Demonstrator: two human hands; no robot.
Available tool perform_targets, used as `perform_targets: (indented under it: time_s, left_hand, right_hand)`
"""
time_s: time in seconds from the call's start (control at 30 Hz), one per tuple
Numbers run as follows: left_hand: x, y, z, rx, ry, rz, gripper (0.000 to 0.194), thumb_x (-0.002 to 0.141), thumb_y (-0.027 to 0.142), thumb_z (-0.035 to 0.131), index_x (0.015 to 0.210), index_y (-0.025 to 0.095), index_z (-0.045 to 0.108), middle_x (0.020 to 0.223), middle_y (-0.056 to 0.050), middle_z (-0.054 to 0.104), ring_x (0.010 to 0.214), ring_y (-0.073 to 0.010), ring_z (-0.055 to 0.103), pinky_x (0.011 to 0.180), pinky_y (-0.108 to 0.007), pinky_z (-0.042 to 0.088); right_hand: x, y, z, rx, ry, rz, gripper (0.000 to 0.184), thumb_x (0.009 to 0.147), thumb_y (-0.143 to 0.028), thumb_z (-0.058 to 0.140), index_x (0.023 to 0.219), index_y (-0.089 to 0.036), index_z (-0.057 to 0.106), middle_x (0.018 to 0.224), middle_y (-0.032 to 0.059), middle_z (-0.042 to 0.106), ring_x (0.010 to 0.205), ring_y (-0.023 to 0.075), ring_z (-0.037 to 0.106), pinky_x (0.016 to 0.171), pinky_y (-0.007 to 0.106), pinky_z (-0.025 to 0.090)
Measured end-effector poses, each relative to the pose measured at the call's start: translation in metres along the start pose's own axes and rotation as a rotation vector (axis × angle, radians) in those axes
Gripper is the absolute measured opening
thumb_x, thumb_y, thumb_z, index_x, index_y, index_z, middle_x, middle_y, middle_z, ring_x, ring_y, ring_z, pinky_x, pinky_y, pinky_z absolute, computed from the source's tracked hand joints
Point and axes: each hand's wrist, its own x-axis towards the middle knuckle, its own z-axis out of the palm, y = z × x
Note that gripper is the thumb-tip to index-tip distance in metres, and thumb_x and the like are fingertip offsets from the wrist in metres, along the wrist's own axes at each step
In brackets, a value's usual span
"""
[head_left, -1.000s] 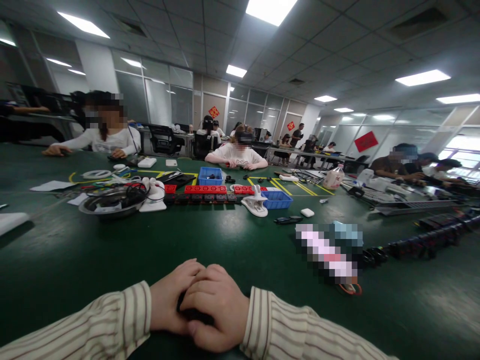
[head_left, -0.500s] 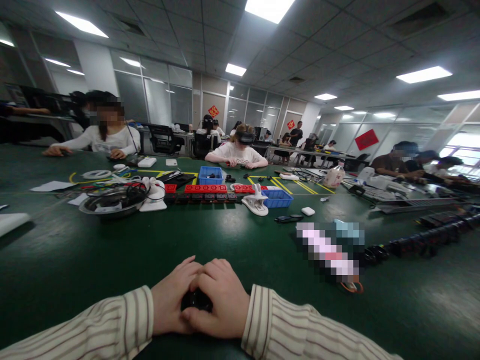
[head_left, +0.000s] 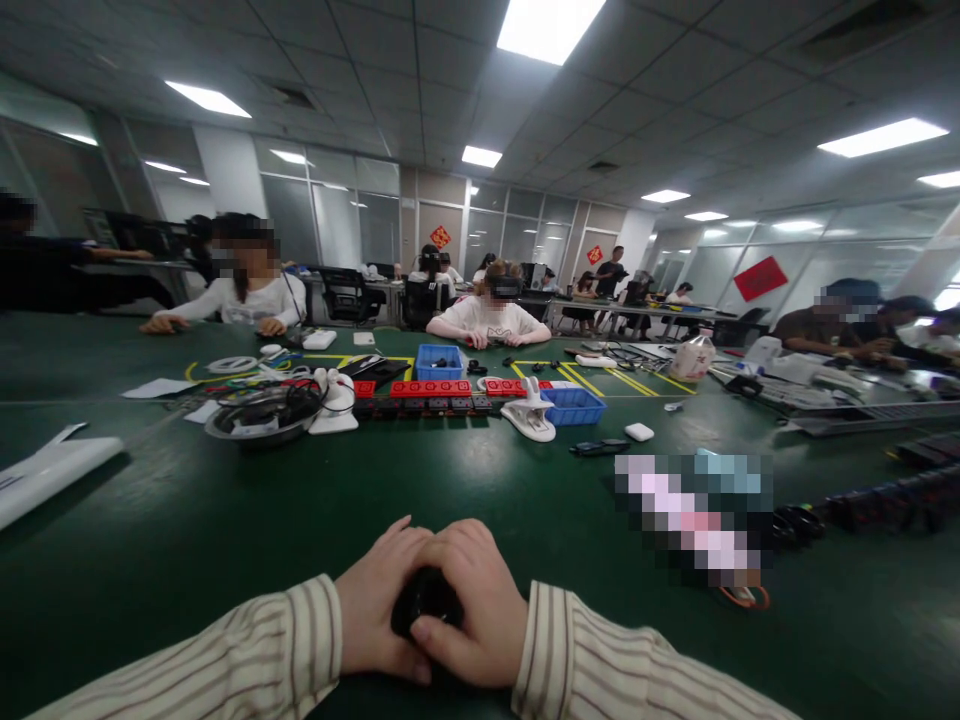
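A glossy black rounded object (head_left: pixel 426 594) is enclosed by the curled fingers of left hand (head_left: pixel 375 605) and right hand (head_left: pixel 484 610), seemingly for steadiness, toward the green desk's (head_left: pixel 315 510) near edge.

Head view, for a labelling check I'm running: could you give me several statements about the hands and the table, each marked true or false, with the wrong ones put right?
1. The left hand and right hand are around a black object. True.
2. The sleeves on those arms are plain black. False: they are pale with dark stripes.
3. The tabletop is white. False: it is dark green.
4. A white clip sits beside the nearer blue bin. True.
5. The metal bowl lies on the right side of the picture. False: it lies left of the middle.
6. The farther blue bin has dark items in it. True.
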Motion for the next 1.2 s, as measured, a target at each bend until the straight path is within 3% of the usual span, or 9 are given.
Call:
perform_targets:
  time_s: [0.2,0.33,0.4,0.53,0.63,0.73,0.93,1.03,1.2]
  left_hand:
    - [-0.001,0.004,0.002,0.075,0.016,-0.008,0.051,0.062,0.046,0.07,0.103,0.02,0.055,0.101,-0.006,0.055,0.097,-0.0279,0.053,0.106,-0.061,0.014]
    - [0.001,0.001,0.004,0.013,0.015,-0.011,0.036,0.059,0.036,0.069,0.09,0.02,0.06,0.094,-0.004,0.053,0.089,-0.0265,0.053,0.09,-0.046,0.043]
    - [0.002,-0.001,0.006,-0.055,0.034,-0.005,0.034,0.057,0.033,0.068,0.088,0.021,0.061,0.092,-0.003,0.053,0.085,-0.0257,0.053,0.078,-0.037,0.048]
    - [0.003,-0.006,0.012,-0.151,0.067,-0.006,0.04,0.053,0.029,0.067,0.091,0.021,0.06,0.09,-0.001,0.054,0.084,-0.0241,0.054,0.078,-0.033,0.046]
    - [0.003,-0.008,0.013,-0.111,0.116,0.02,0.047,0.051,0.036,0.071,0.094,0.021,0.059,0.093,-0.001,0.056,0.089,-0.0252,0.055,0.095,-0.041,0.038]
    - [0.0,-0.01,0.013,-0.08,0.143,0.039,0.06,0.055,0.051,0.071,0.104,0.02,0.055,0.102,-0.003,0.058,0.099,-0.028,0.054,0.108,-0.049,0.02]
    - [-0.003,-0.012,0.011,-0.088,0.103,0.061,0.072,0.058,0.063,0.069,0.113,0.019,0.05,0.104,-0.006,0.056,0.098,-0.028,0.053,0.107,-0.058,0.015]
    - [-0.002,-0.011,0.007,-0.04,0.062,0.052,0.056,0.059,0.055,0.072,0.098,0.018,0.058,0.095,-0.005,0.055,0.09,-0.0261,0.053,0.103,-0.055,0.024]
    - [0.003,-0.009,-0.003,0.048,-0.098,0.053,0.039,0.064,0.046,0.073,0.091,0.02,0.063,0.095,-0.005,0.055,0.09,-0.0233,0.053,0.084,-0.036,0.047]
  right_hand:
    - [-0.005,0.001,0.011,-0.125,-0.035,0.133,0.055,0.082,-0.069,0.035,0.08,-0.017,0.054,0.08,0.0048,0.054,0.074,0.0185,0.047,0.07,0.034,0.037]
    - [-0.005,0.003,0.013,-0.182,-0.142,0.112,0.033,0.076,-0.051,0.059,0.083,-0.019,0.055,0.084,0.0028,0.055,0.079,0.0175,0.049,0.072,0.031,0.038]
    - [-0.005,0.006,0.013,-0.171,-0.169,0.074,0.03,0.071,-0.043,0.065,0.085,-0.019,0.055,0.085,0.0025,0.056,0.081,0.0171,0.05,0.074,0.031,0.038]
    - [-0.007,0.011,0.015,-0.084,-0.208,-0.033,0.019,0.07,-0.03,0.055,0.086,-0.02,0.053,0.086,0.0016,0.061,0.087,0.0166,0.053,0.084,0.033,0.037]
    - [-0.005,0.009,0.013,0.007,-0.203,-0.109,0.021,0.072,-0.028,0.043,0.09,-0.021,0.052,0.087,0.0015,0.063,0.09,0.0165,0.054,0.089,0.035,0.036]
    - [-0.001,0.004,0.009,0.049,-0.12,-0.104,0.034,0.083,-0.045,0.035,0.098,-0.019,0.051,0.091,0.005,0.063,0.091,0.0186,0.054,0.087,0.036,0.038]
    - [-0.001,0.003,0.01,-0.115,0.001,0.092,0.072,0.081,-0.078,0.019,0.087,-0.016,0.054,0.08,0.0064,0.057,0.077,0.0192,0.05,0.075,0.036,0.038]
    - [-0.003,0.006,0.015,-0.193,-0.023,0.075,0.069,0.081,-0.077,0.022,0.077,-0.017,0.055,0.074,0.0044,0.055,0.071,0.0182,0.047,0.071,0.035,0.035]
    - [-0.004,0.007,0.011,-0.208,-0.095,-0.003,0.04,0.083,-0.057,0.047,0.076,-0.018,0.053,0.074,0.0029,0.055,0.071,0.0171,0.045,0.068,0.033,0.034]
